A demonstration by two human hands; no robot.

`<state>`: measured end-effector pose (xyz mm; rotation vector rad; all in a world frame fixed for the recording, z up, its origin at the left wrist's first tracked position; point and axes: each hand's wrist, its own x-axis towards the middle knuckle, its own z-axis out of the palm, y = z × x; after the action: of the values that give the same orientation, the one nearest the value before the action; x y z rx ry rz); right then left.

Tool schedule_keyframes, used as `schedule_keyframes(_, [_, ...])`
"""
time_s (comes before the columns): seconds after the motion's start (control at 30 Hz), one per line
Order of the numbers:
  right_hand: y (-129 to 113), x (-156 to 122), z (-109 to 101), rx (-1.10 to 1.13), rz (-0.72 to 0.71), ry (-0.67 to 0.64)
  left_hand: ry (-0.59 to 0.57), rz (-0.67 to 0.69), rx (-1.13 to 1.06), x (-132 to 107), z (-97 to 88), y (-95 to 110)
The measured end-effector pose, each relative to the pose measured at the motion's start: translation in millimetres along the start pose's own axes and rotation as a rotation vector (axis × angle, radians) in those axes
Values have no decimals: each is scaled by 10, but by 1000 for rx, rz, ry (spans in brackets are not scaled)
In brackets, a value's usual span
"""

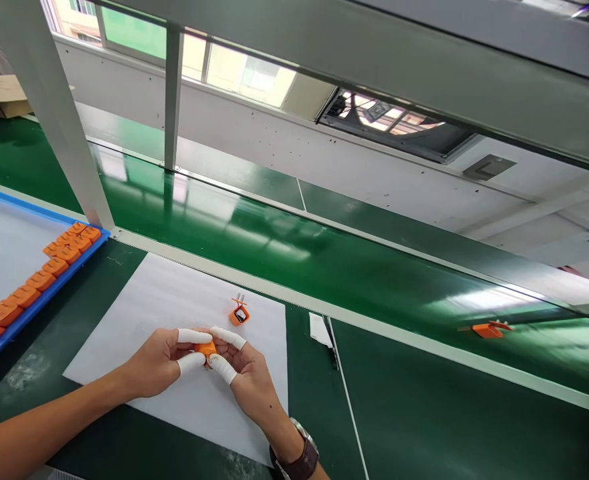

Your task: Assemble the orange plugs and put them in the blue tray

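The left hand (157,365) and the right hand (252,392) meet over a white sheet (167,287) on the green desk (424,413), with the fingers (191,363) of both closed narrowly around a small orange piece (206,349), thumbs on the near side and forefingers on the far side. White covers wrap those thumbs and forefingers, and a watch (304,459) circles the right wrist. The orange piece sits above the near middle of the sheet; its underside is too small to make out. Farther off and slightly right, an orange case (239,315) with two metal pins beyond it lies on the same sheet. To the left, a blue-edged tray (82,261) carries a line of orange blocks (26,295) along its right side, bunched at the far end. A white scrap (320,330) lies right of the sheet, and another orange part (488,330) rests far right on a green surface beyond the desk.
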<state>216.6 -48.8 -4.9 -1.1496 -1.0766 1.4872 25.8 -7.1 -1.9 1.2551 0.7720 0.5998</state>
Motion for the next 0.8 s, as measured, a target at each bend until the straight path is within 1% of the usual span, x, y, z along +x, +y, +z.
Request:
schedule_keyframes(0.07, [-6,9,9,1,-4,0,7,-5,-11,-6,6,-3])
schedule_keyframes(0.2, [84,18,16,47,4,12,72,-49,-18,3,-6,-47])
schedule_keyframes(0.3, [144,16,-5,46,-3,-27,97,-84,-16,27,-24,-76])
schedule_keyframes(0.4, [153,12,-44,36,-30,-64,91,-89,-19,53,-51,-88])
schedule_keyframes(0.57, [129,17,-71,36,-1,-49,58,-98,-25,84,-103,-55])
schedule_keyframes(0.8, [143,34,-61,10,-30,5,-57,-60,-51,111,-124,92])
